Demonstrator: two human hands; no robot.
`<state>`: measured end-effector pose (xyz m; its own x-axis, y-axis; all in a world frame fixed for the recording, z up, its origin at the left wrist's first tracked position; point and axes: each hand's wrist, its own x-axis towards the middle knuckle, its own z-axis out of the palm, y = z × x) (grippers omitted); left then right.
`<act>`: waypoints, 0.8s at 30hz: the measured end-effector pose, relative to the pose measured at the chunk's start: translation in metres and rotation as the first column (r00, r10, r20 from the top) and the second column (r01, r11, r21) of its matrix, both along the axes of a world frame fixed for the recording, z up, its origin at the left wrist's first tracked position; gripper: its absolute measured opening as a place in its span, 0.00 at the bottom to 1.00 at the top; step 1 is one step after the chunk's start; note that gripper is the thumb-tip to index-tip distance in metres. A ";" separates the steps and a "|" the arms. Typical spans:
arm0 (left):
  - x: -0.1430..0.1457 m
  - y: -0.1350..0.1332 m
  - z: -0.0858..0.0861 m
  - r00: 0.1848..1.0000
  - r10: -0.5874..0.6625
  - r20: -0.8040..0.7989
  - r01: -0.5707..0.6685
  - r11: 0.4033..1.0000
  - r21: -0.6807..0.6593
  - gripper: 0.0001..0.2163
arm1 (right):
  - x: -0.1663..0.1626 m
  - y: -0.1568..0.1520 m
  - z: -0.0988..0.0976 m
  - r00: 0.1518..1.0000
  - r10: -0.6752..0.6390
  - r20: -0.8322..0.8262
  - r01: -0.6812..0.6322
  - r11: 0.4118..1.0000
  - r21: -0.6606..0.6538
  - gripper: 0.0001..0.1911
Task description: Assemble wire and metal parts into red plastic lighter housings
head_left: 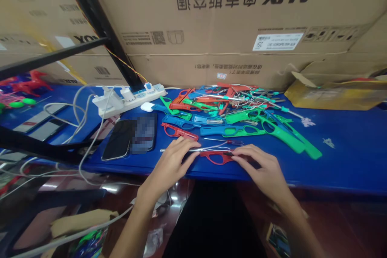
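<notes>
Near the table's front edge lies a red plastic casing half with a trigger loop, like the shell of a long-nosed lighter. My right hand pinches its right end between thumb and fingers. My left hand is closed on a thin metal tube at the casing's left end; my fingers hide part of the tube. White wires run along the top of the red casing. Just behind it lies a small screwdriver. Another red casing sits beyond my left fingers.
Green casings, blue casings and metal tubes with wires are heaped at the back. To the left are two phones and a power strip with cables. A large cardboard box stands behind; a yellow carton is at right.
</notes>
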<state>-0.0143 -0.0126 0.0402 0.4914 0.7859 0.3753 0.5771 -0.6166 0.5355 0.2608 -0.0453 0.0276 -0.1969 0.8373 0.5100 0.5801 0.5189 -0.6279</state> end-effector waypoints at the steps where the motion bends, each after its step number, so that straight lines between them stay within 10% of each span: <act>1: 0.002 -0.002 0.000 1.000 0.000 -0.004 0.000 1.000 -0.001 0.09 | 0.001 -0.001 0.000 1.000 -0.009 0.006 0.009 1.000 -0.004 0.02; 24: 0.012 -0.002 -0.007 0.998 0.004 -0.059 -0.004 1.000 0.000 0.08 | 0.011 0.001 0.000 0.990 0.075 0.117 -0.058 0.988 -0.142 0.08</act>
